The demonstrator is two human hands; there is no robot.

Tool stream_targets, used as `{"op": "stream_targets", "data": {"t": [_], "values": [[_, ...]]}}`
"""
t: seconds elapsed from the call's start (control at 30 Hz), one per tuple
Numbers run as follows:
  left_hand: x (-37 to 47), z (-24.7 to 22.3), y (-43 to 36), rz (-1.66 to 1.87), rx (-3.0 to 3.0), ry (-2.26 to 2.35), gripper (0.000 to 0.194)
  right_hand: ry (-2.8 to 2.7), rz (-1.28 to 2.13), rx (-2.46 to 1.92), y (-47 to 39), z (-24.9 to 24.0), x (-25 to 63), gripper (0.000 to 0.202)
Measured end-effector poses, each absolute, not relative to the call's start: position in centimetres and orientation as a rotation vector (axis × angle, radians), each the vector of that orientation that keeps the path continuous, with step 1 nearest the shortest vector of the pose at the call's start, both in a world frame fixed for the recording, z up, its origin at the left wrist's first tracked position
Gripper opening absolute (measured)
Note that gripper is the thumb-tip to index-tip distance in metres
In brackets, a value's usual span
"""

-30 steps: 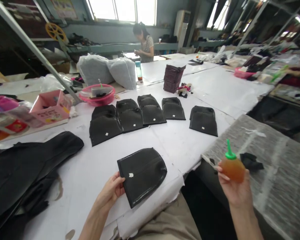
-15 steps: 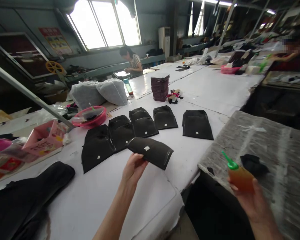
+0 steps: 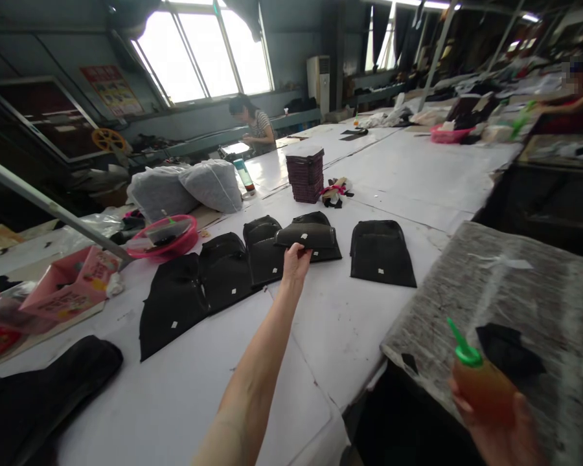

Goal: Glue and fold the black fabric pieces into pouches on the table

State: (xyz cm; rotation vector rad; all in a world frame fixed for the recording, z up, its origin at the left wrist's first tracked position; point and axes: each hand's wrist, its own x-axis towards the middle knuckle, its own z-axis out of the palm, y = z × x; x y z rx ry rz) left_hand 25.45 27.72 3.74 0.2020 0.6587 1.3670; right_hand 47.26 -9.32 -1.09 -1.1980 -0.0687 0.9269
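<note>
A curved black piece (image 3: 315, 237) with a small white tag is pinched in my left hand (image 3: 297, 259), held over the row of black pieces. It partly covers one of them. Other black pieces, each with a white tag, lie on the white table (image 3: 340, 317): one far left (image 3: 175, 298), one beside it (image 3: 226, 265), and a separate one (image 3: 381, 252) to the right. At the lower right my right hand (image 3: 510, 427) is wrapped round an orange-brown bottle (image 3: 488, 391) with a green nozzle, above the grey covered surface.
A purple stack (image 3: 305, 175) stands near scraps (image 3: 337, 191). On the left are a pink basin (image 3: 187, 238), a pink box (image 3: 72, 285) and dark cloth (image 3: 53, 388). A slanted pole (image 3: 53, 207) crosses the left side. A person (image 3: 260, 126) sits beyond the table.
My left hand has moved forward and to the right with the black piece, which now hangs over the row. My right hand and the bottle sit slightly lower and further right in view.
</note>
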Motion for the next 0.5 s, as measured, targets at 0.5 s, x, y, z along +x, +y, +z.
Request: {"op": "stream_targets", "data": {"t": [0.5], "values": [[27.2,-1.4,22.8,1.277,-0.014,0.865,0.027,-0.135,0.926,-1.213,-9.2,-0.7,46.8,0.053]]}}
